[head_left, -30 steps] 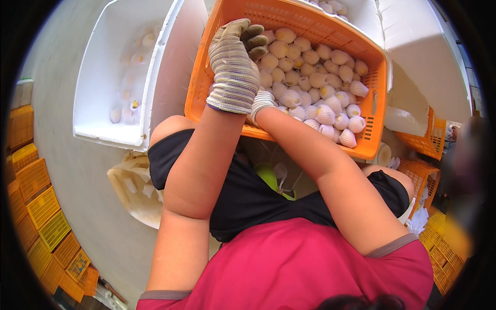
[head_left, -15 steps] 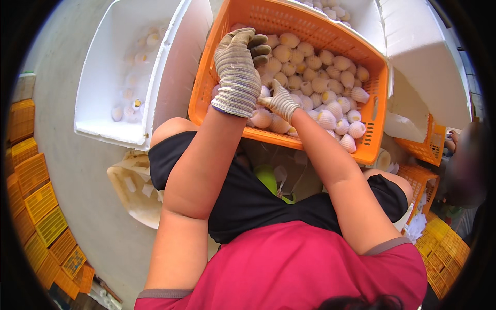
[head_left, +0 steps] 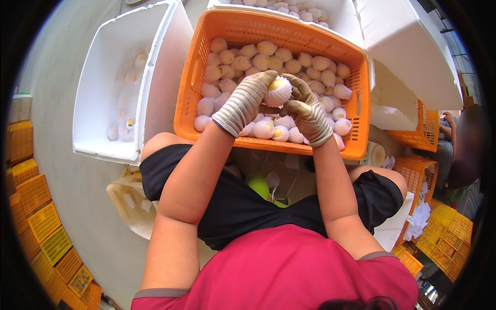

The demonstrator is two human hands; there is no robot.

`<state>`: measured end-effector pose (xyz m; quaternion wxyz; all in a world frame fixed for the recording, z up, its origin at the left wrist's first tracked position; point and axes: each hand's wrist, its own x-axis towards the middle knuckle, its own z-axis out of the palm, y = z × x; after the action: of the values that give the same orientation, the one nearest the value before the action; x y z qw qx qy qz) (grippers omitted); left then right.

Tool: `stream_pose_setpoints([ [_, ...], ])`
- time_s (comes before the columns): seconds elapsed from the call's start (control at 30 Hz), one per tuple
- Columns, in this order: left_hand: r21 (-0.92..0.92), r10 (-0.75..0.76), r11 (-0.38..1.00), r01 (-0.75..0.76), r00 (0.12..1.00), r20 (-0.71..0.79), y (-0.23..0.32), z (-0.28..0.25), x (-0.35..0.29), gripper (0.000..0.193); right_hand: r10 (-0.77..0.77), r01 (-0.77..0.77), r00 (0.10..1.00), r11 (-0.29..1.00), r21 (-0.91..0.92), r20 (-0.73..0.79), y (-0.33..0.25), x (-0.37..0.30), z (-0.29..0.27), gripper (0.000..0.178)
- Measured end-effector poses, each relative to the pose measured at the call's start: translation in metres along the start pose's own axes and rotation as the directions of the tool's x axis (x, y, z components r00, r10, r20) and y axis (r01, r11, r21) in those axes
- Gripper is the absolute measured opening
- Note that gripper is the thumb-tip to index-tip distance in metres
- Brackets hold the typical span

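An orange plastic crate point(head_left: 188, 98) in front of my knees is filled with several yellow fruits in white foam net sleeves. Both hands wear striped knit gloves and are held over the crate. My left hand point(head_left: 247, 101) and my right hand point(head_left: 307, 111) together hold one net-wrapped fruit point(head_left: 278, 91) above the pile, its yellow top showing out of the sleeve.
A white foam box point(head_left: 155, 77) with a few wrapped fruits on its bottom stands to the left of the crate. More white foam boxes point(head_left: 408, 57) lie at the back right. Orange crates point(head_left: 36, 206) are stacked at the left and right edges. Another person point(head_left: 454, 150) sits at the right.
My hands were down among the fruits at the crate's near left. Now they have come together over the middle with one wrapped fruit lifted between them.
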<state>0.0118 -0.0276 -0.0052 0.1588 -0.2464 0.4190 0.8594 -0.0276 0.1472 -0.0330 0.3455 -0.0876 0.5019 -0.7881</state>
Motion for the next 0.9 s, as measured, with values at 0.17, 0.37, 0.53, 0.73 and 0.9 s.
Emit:
stream_pose_setpoints([
  [0.17, -0.123, 0.075, 0.991, -0.052, 0.979, 0.188, -0.013, -0.007, 0.013, 0.038, -0.154, 0.098, 0.942, 0.976, -0.192, -0.299, -0.002, -0.011, 0.003, 0.042],
  [0.37, -0.15, 0.088, 0.988, -0.032, 0.92, 0.383, -0.017, -0.004, 0.007, 0.037, -0.314, 0.237, 0.876, 0.941, -0.24, -0.366, -0.009, -0.016, 0.005, 0.018],
  [0.53, -0.026, 0.086, 0.996, -0.082, 0.953, 0.29, -0.018, -0.007, 0.011, 0.031, -0.399, 0.216, 0.899, 0.764, -0.607, -0.182, -0.014, -0.013, 0.02, 0.031],
  [0.73, -0.105, 0.063, 0.994, -0.039, 0.969, 0.237, -0.02, -0.013, 0.013, 0.031, -0.489, 0.159, 0.838, 0.642, -0.75, -0.241, -0.009, -0.012, 0.029, 0.018],
  [0.9, -0.212, -0.048, 0.971, 0.108, 0.963, 0.266, -0.026, -0.016, 0.026, 0.039, -0.537, 0.237, 0.793, 0.707, -0.666, -0.287, 0.003, -0.006, 0.022, 0.016],
])
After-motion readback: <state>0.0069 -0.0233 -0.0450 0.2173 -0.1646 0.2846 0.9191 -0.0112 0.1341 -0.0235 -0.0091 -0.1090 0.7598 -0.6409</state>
